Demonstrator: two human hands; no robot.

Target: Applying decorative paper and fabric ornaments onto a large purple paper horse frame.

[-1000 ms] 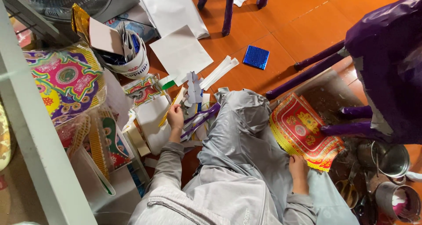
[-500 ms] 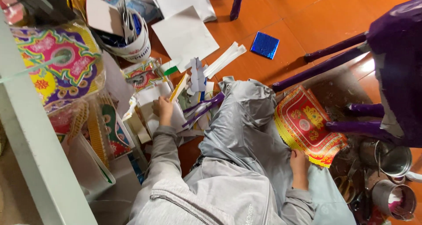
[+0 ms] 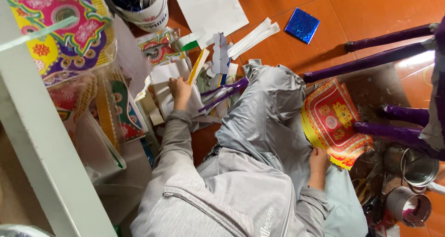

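Note:
My left hand (image 3: 179, 91) rests on a heap of cut paper on the floor, fingers closed on a yellow and white paper strip (image 3: 198, 66) that sticks up and away. Purple strips (image 3: 225, 91) and white cut-outs (image 3: 220, 53) lie just right of it. My right hand (image 3: 319, 160) grips the near edge of a red and gold patterned sheet (image 3: 333, 120), which lies on the floor beside my grey-clad leg (image 3: 269, 121).
Purple stool legs (image 3: 384, 55) cross the right side above the red sheet. A shiny blue square (image 3: 301, 25), a white sheet (image 3: 211, 7) and a white bucket (image 3: 150, 13) lie farther out. Colourful printed papers (image 3: 55, 31) and a white frame bar (image 3: 44, 144) are left. Metal tins (image 3: 415, 170) stand at right.
The view has tilted and drawn closer to the floor. My left hand has shifted slightly on the paper heap with the strip. My right hand keeps its hold on the red sheet.

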